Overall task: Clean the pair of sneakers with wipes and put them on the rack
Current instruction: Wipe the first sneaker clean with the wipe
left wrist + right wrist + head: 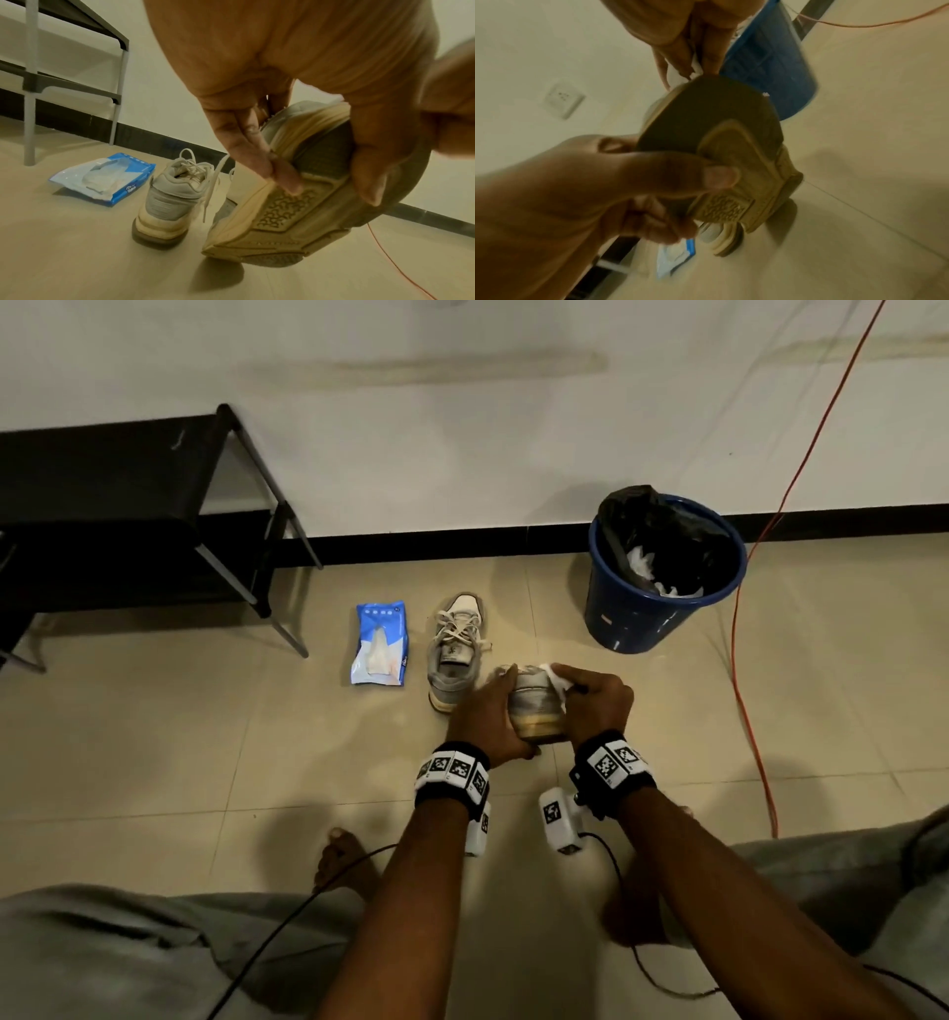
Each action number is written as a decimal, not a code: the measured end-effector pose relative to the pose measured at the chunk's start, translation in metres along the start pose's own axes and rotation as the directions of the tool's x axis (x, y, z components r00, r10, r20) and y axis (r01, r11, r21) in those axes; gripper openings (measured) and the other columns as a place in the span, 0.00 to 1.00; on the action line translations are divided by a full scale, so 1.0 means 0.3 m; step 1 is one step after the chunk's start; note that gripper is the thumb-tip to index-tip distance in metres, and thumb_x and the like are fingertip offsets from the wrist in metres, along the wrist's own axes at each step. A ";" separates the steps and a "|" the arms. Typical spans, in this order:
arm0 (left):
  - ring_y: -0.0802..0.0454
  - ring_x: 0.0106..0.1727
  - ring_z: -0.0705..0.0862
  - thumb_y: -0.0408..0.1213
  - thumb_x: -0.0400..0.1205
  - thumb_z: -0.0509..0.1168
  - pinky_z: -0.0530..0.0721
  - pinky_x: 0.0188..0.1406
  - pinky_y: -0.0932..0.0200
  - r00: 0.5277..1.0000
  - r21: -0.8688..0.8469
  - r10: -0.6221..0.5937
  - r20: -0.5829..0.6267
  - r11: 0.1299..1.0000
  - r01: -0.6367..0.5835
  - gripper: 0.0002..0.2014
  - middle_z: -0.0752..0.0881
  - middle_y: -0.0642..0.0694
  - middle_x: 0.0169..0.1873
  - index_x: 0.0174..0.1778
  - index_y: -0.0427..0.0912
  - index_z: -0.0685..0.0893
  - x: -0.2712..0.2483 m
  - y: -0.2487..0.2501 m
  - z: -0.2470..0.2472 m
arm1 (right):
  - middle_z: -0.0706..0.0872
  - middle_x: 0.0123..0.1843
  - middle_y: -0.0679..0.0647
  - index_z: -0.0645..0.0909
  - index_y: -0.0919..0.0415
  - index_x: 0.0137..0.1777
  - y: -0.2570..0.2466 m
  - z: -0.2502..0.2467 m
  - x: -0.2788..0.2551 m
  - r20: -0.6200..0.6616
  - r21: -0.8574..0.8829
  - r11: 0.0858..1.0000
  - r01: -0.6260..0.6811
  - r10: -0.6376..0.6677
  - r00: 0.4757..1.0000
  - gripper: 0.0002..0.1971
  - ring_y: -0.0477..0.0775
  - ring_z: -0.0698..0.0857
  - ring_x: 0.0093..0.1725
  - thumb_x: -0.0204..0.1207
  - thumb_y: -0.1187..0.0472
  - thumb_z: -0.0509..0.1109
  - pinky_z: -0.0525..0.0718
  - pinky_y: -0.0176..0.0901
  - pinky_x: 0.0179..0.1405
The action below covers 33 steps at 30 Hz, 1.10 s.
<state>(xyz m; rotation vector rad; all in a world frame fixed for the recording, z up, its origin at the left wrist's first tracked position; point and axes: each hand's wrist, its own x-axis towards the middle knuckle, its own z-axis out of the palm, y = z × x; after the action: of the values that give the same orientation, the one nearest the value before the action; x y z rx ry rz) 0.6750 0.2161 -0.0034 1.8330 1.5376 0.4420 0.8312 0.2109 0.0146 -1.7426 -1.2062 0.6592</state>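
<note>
I hold one grey sneaker (536, 711) off the floor, heel toward me. My left hand (500, 706) grips it, fingers on its side and thumb (370, 162) across the tan sole (282, 219). My right hand (580, 690) pinches a white wipe (560, 680) against the sneaker's right side; in the right wrist view the wipe (695, 69) meets the sole's edge (718, 125). The other sneaker (457, 649) stands on the floor just beyond. An open blue wipes pack (380, 644) lies left of it. The black shoe rack (128, 516) stands at far left.
A blue bin (662, 567) lined with a black bag and holding used wipes stands by the wall, right of the sneakers. An orange cable (750, 690) runs down the wall and across the floor on the right. My bare foot (344, 860) and knees are near the bottom.
</note>
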 end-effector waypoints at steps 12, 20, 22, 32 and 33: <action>0.45 0.62 0.83 0.44 0.56 0.85 0.82 0.53 0.55 0.998 0.049 0.062 -0.022 0.997 -0.061 0.58 0.80 0.50 0.69 0.81 0.54 0.61 -0.028 0.003 -0.017 | 0.89 0.46 0.51 0.91 0.60 0.47 -0.020 0.004 0.014 0.211 -0.069 0.973 0.222 -0.203 0.956 0.09 0.47 0.86 0.44 0.68 0.70 0.76 0.86 0.40 0.50; 0.45 0.63 0.83 0.46 0.56 0.85 0.81 0.53 0.55 1.000 0.165 0.027 -0.010 0.986 -0.025 0.57 0.80 0.51 0.69 0.79 0.56 0.60 -0.012 0.015 -0.057 | 0.92 0.45 0.53 0.91 0.57 0.44 0.039 0.009 0.043 0.137 -0.138 0.986 0.090 -0.071 0.988 0.11 0.51 0.89 0.45 0.70 0.72 0.73 0.88 0.47 0.52; 0.44 0.64 0.83 0.46 0.57 0.86 0.82 0.54 0.53 1.000 0.185 0.000 0.006 0.983 -0.001 0.57 0.80 0.50 0.69 0.79 0.54 0.60 -0.010 0.014 -0.061 | 0.92 0.46 0.51 0.91 0.55 0.47 0.028 0.019 0.009 0.117 -0.108 0.989 0.099 -0.086 0.989 0.10 0.49 0.88 0.45 0.71 0.69 0.74 0.86 0.43 0.51; 0.37 0.61 0.84 0.39 0.54 0.86 0.85 0.55 0.45 0.989 0.230 -0.131 0.063 0.967 0.113 0.60 0.83 0.46 0.66 0.79 0.62 0.58 -0.047 -0.013 -0.096 | 0.90 0.52 0.57 0.90 0.60 0.51 -0.054 0.055 -0.098 0.246 -0.141 0.933 0.331 -0.291 0.925 0.12 0.58 0.87 0.52 0.70 0.69 0.72 0.85 0.50 0.56; 0.37 0.61 0.84 0.38 0.54 0.86 0.84 0.54 0.46 0.989 0.220 -0.133 0.066 0.969 0.115 0.60 0.84 0.45 0.65 0.79 0.61 0.59 -0.044 -0.020 -0.103 | 0.89 0.52 0.57 0.90 0.61 0.51 -0.055 0.057 -0.126 0.242 -0.137 0.930 0.342 -0.303 0.922 0.13 0.60 0.87 0.51 0.68 0.71 0.72 0.85 0.53 0.54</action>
<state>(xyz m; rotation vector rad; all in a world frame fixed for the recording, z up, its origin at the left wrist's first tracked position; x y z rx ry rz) 0.6475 0.2127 0.0165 1.8773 1.6876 0.1441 0.7955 0.1843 0.0191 -1.5874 -1.7076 0.5648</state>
